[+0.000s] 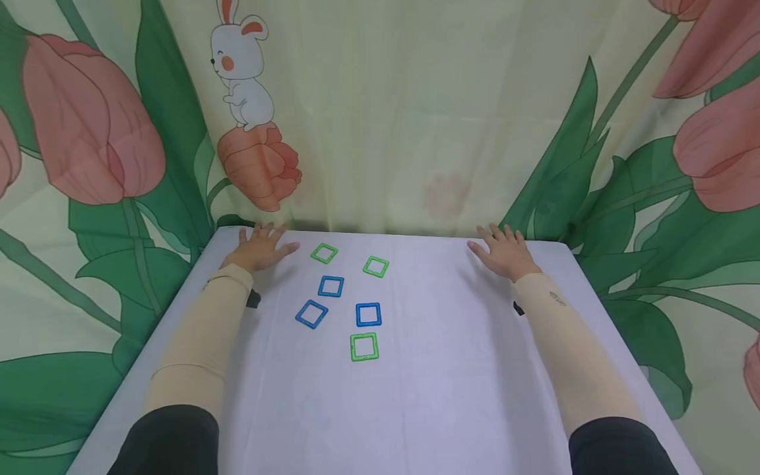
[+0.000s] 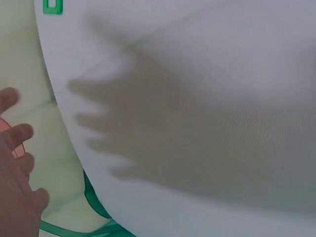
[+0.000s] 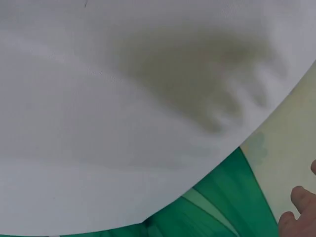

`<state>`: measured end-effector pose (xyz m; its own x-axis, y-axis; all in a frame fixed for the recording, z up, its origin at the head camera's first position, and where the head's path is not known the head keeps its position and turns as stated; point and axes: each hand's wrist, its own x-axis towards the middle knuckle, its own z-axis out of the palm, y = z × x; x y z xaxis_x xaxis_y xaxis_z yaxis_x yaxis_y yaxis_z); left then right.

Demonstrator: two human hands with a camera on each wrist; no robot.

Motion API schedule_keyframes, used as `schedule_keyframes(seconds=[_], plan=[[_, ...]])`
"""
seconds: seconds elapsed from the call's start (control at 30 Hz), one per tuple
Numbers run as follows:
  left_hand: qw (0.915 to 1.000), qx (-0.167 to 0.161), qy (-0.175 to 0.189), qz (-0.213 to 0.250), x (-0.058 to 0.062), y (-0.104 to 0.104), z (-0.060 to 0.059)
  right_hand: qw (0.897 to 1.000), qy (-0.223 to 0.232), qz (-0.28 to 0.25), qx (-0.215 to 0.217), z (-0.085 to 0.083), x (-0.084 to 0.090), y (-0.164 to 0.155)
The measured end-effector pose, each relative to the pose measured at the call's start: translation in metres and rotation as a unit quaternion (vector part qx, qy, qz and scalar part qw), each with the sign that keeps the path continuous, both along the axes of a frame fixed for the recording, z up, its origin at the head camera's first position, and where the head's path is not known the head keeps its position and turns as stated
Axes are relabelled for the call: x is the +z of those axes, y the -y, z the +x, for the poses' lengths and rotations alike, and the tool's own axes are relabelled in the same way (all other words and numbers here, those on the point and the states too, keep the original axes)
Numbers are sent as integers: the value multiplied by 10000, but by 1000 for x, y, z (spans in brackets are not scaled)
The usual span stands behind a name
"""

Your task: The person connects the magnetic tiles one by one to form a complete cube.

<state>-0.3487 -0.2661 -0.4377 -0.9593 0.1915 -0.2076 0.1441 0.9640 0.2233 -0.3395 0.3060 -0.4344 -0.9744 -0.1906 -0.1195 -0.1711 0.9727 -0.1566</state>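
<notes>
Over the far left part of the white table, my left hand (image 1: 260,249) is spread with its fingers apart and holds nothing. Its shadow falls on the cloth in the left wrist view. My right hand (image 1: 503,254) hovers near the far right edge, fingers spread and also holding nothing. Nearest to the left hand lies a green square frame (image 1: 324,245); a second green square frame (image 1: 368,266) is to its right. Closer to me are a blue square frame (image 1: 321,286), another blue one (image 1: 301,316), a third blue one (image 1: 359,315) and a green one (image 1: 353,348).
A white cloth covers the table (image 1: 451,396). Behind its far edge hangs a curtain (image 1: 380,132) printed with tulips, leaves and a rabbit on a carrot. Dark sleeves (image 1: 172,442) cover the upper arms.
</notes>
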Motion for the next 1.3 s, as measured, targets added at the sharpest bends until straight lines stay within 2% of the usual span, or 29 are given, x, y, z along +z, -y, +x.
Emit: schedule_keyframes(seconds=[0.17,0.3,0.47,0.6,0.8,1.03,1.3], plan=[[9995,-45,308,-8,-7,-13,3,9995,-132,-73,294,-1,-11,17],[9974,-111,705,33,-13,-26,8,9973,-224,-78,697,6,-19,46],[9954,-171,898,274,-22,-41,17,9913,-137,-26,1306,27,-24,96],[9942,-23,994,412,-28,-49,26,9852,-143,3,1710,46,-28,130],[9912,198,1233,451,-34,-60,43,9723,-440,66,2293,78,-29,162],[9930,187,1100,391,-37,-79,70,9635,-368,-75,2651,112,-36,179],[9983,125,574,6,-41,-107,104,9597,-57,-118,2808,131,-46,186]])
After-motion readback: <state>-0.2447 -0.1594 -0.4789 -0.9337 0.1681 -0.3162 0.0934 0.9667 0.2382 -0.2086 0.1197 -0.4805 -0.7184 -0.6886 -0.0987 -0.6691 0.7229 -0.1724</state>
